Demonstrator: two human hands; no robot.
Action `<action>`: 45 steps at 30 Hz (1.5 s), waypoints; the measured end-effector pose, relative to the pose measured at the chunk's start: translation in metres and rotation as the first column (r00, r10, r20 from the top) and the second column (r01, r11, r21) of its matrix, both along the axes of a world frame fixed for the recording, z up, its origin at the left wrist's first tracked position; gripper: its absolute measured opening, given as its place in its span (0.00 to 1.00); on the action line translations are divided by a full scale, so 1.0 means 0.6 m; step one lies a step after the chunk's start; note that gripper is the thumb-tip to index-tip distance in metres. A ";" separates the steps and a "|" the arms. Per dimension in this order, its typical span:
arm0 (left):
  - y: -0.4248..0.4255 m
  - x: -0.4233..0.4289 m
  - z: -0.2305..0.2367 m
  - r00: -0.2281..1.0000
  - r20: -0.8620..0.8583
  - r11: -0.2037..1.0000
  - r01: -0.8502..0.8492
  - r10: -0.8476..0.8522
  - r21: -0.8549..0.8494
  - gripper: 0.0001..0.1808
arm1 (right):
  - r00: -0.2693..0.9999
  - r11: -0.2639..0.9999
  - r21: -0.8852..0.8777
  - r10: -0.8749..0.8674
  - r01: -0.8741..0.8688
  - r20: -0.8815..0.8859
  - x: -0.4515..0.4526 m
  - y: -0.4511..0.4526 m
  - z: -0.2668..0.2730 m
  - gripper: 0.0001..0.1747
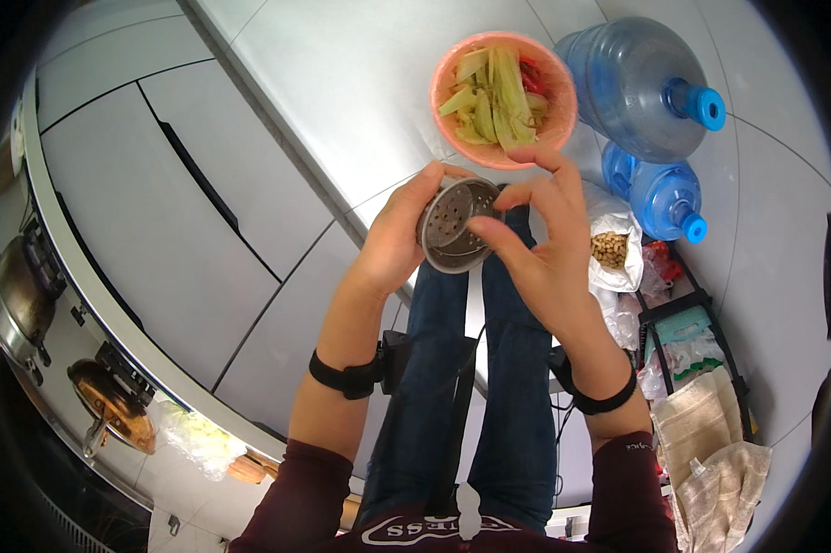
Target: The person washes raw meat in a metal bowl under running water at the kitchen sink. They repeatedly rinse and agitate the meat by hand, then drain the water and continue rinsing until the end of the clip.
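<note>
My left hand (pixel 400 225) holds a round metal strainer basket (pixel 457 259) by its side, tilted so that its perforated inside faces me. The basket looks like a sink drain strainer. Over its opening is my right hand (pixel 550 238), thumb reaching inside and index fingertip by the right rim. Those fingertips are apart, with nothing visible between them. Just beyond my hands stands a pink waste bin (pixel 441 131) with a clear liner. Pale green husks or leaves (pixel 508 97) and something red (pixel 533 75) fill it.
Large blue water bottles (pixel 633 90) lie right of the bin, with a smaller bottle (pixel 664 193) nearer. Below them are a white sack of peanuts (pixel 626 273) and a black-framed rack (pixel 678 304) draped with beige cloths (pixel 709 442). Grey cabinets (pixel 132 207) and a pot (pixel 21 304) are left.
</note>
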State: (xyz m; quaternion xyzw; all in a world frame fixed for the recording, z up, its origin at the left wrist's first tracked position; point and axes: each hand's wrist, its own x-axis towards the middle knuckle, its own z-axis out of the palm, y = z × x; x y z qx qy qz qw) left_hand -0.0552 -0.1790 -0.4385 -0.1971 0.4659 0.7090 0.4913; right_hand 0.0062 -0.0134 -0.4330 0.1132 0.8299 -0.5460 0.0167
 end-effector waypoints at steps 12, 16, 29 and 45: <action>0.009 0.010 -0.003 0.950 -0.231 0.963 0.164 -0.212 -0.214 0.26 | 0.865 0.786 -0.501 -0.083 0.362 0.495 -0.007 -0.040 -0.054 0.16; 0.007 0.009 -0.008 0.966 -0.209 0.961 0.095 -0.152 -0.259 0.26 | 0.895 0.768 -0.549 -0.071 0.331 0.441 -0.005 -0.043 -0.054 0.14; 0.011 0.005 -0.010 0.928 -0.243 0.923 0.194 -0.282 -0.333 0.25 | 0.921 0.924 -0.354 0.006 0.144 0.389 -0.015 -0.032 -0.071 0.10; 0.017 0.008 -0.029 0.979 -0.169 0.938 0.053 -0.117 -0.342 0.22 | 0.917 0.878 -0.421 -0.047 0.227 0.395 -0.017 -0.041 -0.098 0.11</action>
